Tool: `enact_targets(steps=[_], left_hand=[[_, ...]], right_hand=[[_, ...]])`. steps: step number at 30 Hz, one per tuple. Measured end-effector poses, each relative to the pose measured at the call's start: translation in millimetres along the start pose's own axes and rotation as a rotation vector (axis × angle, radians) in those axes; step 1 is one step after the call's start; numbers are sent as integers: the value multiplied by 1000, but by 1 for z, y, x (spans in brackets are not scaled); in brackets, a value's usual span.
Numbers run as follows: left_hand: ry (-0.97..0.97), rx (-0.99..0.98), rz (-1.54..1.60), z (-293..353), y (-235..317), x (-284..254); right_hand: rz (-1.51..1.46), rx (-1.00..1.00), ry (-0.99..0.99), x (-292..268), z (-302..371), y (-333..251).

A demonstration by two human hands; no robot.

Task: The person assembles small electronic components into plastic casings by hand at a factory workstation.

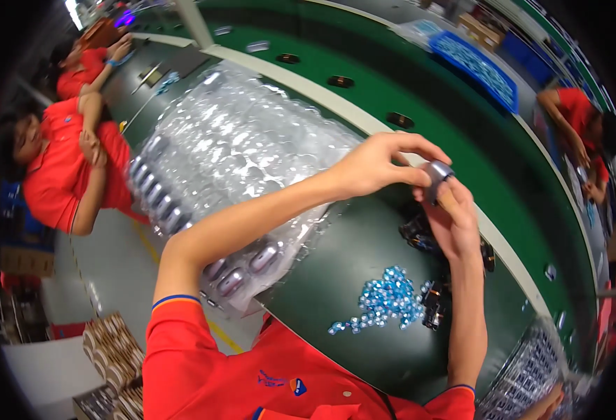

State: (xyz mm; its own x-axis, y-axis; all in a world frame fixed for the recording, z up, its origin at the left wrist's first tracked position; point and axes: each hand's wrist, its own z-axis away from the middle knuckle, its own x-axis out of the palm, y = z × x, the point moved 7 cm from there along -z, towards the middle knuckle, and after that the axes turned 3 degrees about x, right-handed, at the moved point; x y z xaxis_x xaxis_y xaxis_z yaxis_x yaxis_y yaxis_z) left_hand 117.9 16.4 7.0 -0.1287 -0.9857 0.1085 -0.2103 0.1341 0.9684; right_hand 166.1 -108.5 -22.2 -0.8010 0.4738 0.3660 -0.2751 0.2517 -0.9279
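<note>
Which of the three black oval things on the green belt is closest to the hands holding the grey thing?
The black oval piece just beyond the left hand: it's lowest and farthest right of the three in the picture.

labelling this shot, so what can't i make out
In the head view:
1. Full outline of rounded glossy grey piece: hidden by left hand and right hand.
2. Small shiny blue pieces: too small for exact shapes.
3. Clear plastic tray of dark pieces: cut off by the lower edge.
</note>
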Motion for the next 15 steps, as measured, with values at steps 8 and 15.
enact_targets(steps=[8,15], left_hand=[[209,141,-760,20,28,-94],[702,-365,-1852,141,44,-420]], right_hand=[[1134,-144,311,-67,-29,-18],[1777,-300,397,-115,-25,-42]])
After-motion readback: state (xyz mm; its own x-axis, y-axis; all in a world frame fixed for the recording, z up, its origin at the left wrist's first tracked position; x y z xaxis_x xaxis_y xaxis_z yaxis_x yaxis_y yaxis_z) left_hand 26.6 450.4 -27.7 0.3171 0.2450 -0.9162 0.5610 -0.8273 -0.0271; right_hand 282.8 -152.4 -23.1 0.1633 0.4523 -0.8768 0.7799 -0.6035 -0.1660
